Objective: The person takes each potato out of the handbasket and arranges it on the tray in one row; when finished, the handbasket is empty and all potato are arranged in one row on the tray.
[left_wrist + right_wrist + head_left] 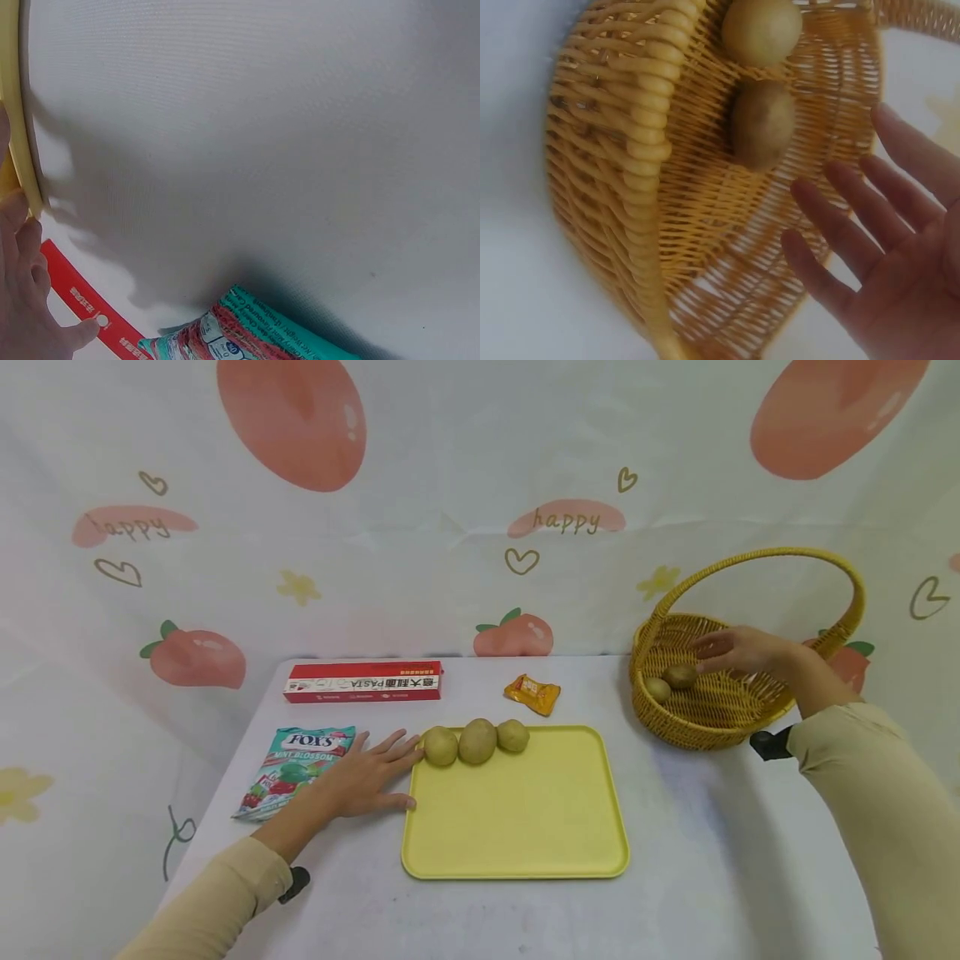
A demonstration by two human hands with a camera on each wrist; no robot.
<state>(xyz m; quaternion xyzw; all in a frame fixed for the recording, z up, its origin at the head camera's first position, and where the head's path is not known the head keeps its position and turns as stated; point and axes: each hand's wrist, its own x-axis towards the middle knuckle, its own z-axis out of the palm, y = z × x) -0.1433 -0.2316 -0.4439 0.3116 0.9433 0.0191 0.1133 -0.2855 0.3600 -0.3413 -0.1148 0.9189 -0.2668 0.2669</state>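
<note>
My right hand [742, 652] reaches into the wicker basket [690, 739]; in the right wrist view its fingers are spread and the palm is bare. Just ahead of its fingertips in the basket lie a darker brown, egg-shaped kiwi-like fruit [763, 125] and a paler potato [762, 31]. My left hand [371, 781] lies flat with fingers spread, the fingertips right at the left rim of the yellow tray [517, 818]. Along the tray's back edge sit three potatoes [477, 742] in a row, the leftmost close to that hand's fingertips.
A teal candy bag [296, 772] lies beside and partly behind the left forearm. Toward the back stand a red pasta box [363, 682] and a small orange packet [532, 694]. The basket's tall handle [757, 556] arches over the right hand. A printed cloth [420, 568] hangs behind the table.
</note>
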